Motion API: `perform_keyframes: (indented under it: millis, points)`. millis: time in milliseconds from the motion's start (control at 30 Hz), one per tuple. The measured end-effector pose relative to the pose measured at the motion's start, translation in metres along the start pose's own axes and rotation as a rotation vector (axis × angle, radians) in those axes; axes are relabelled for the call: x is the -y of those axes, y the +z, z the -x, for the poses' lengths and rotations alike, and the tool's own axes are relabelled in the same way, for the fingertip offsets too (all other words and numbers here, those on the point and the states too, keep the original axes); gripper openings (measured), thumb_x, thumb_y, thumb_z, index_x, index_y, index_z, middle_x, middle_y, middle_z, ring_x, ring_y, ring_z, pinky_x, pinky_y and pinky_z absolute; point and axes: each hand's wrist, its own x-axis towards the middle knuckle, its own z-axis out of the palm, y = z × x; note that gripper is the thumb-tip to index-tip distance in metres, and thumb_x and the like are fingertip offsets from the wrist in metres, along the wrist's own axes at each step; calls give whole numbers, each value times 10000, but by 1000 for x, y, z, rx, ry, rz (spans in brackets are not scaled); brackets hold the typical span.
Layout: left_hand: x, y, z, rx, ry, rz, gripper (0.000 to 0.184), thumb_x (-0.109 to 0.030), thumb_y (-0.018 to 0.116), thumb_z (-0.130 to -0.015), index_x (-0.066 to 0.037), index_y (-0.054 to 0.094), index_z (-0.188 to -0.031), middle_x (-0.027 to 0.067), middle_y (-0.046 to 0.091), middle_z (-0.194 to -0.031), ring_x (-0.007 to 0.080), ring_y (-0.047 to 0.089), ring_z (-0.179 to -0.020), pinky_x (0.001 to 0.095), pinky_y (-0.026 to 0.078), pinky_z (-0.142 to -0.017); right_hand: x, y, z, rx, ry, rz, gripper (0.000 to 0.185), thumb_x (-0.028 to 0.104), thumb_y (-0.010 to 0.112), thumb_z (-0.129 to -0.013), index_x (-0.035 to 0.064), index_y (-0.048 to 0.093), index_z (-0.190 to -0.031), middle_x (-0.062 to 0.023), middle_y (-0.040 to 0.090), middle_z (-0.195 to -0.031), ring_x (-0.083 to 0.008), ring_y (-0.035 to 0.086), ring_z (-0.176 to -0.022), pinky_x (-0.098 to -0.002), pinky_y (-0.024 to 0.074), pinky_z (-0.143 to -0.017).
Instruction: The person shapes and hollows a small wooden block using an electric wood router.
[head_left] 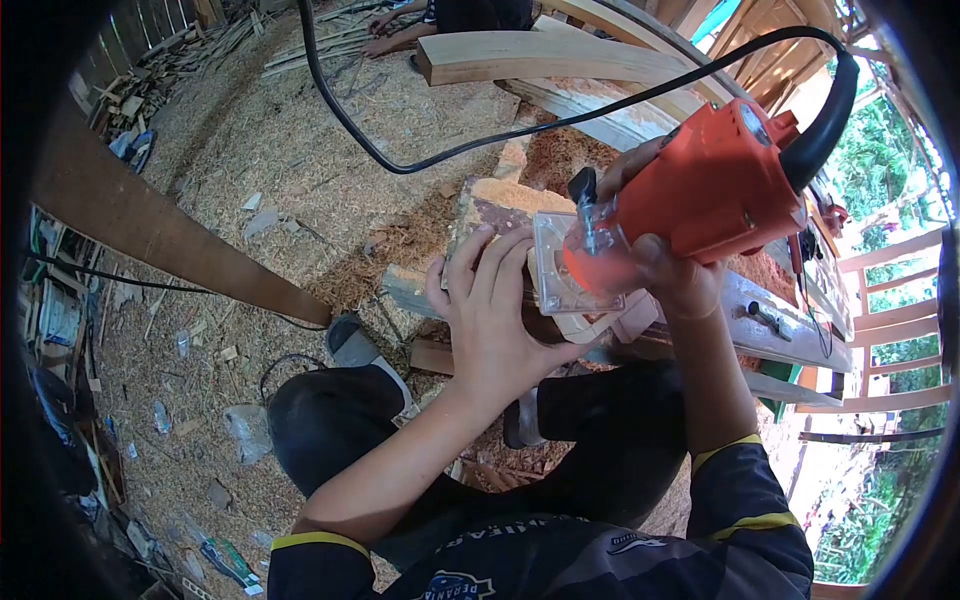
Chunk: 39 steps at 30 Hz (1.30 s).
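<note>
A: Where is the tool sitting?

B: The red router is leaning over the wooden piece, its clear base seemingly resting on that wood. Whether it is lying fully flat, I cannot tell.

A: And the hands?

B: The right grip is clamping round the router's lower body. The left grip is spreading its fingers over the wood, just beside the base; whether it is pinching the piece or only pressing, I cannot tell.

A: What is worrying you most?

B: Those spread fingers. They are lying so near the base that a kick or slip could be sending the tool into them.

A: What would be causing that?

B: The tilt, perhaps. The heavy body is hanging towards the right, so one loose moment could be lifting the base's edge and making the cut wander.

A: And the wood itself?

B: It is resting on the rough planked surface, and no clamp is showing on it. Should the left grip's pressure be easing, the piece could be skidding. The black cord is looping across, too; a snag could be tugging the router sideways.
</note>
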Motion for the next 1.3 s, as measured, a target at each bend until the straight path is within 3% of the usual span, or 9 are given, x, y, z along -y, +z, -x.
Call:
perform_keyframes:
  millis: [200, 467, 567, 1000, 1167, 1300]
  points:
    - [1, -1, 1, 3, 6, 10, 1051, -475, 973, -529, -62, 537, -1391, 65, 558, -1423, 316, 409, -1435, 598, 182, -1177, -1, -2, 6, -19, 45, 6, 599, 105, 773, -743, 13, 610, -1311, -84, 687, -1201, -203, 670, -1094, -370, 540, -979]
    - [0, -3, 0, 16, 16, -50, 1040, -504, 962, -545, -54, 539, -1381, 73, 560, -1431, 319, 405, -1439, 599, 183, -1174, -10, -7, -6, -44, -47, -21, 550, 136, 772, -742, 21, 635, -1262, -85, 690, -1170, -199, 665, -1082, -374, 531, -983]
    - [0, -2, 0, 21, 5, -75, 1055, -558, 963, -549, -104, 565, -1414, 67, 581, -1422, 340, 414, -1444, 538, 203, -1205, -10, -6, -5, -117, -24, -99, 544, 127, 776, -745, 20, 635, -1259, -91, 691, -1173, -201, 664, -1079, -376, 532, -983]
    - [-2, -2, -1, 16, 0, -66, 1063, -531, 976, -534, -73, 569, -1402, 87, 582, -1424, 356, 428, -1433, 547, 221, -1203, -3, -8, 9, -47, 101, 44, 671, 88, 759, -731, 1, 572, -1369, -106, 700, -1219, -215, 680, -1133, -388, 535, -1027]
    - [1, -2, 2, 30, -4, -20, 1112, -533, 972, -531, -41, 531, -1426, 74, 552, -1444, 318, 391, -1459, 589, 189, -1183, 0, -3, 8, 104, -69, -18, 693, 98, 730, -727, -5, 556, -1389, -105, 691, -1242, -226, 679, -1146, -391, 532, -1034]
    - [-1, -3, 0, 21, 12, -47, 1083, -530, 967, -546, -45, 534, -1412, 76, 548, -1447, 318, 391, -1460, 590, 188, -1183, -6, -8, 10, 13, 26, -24, 694, 115, 749, -731, -7, 552, -1385, -104, 692, -1228, -224, 677, -1146, -391, 533, -1026]
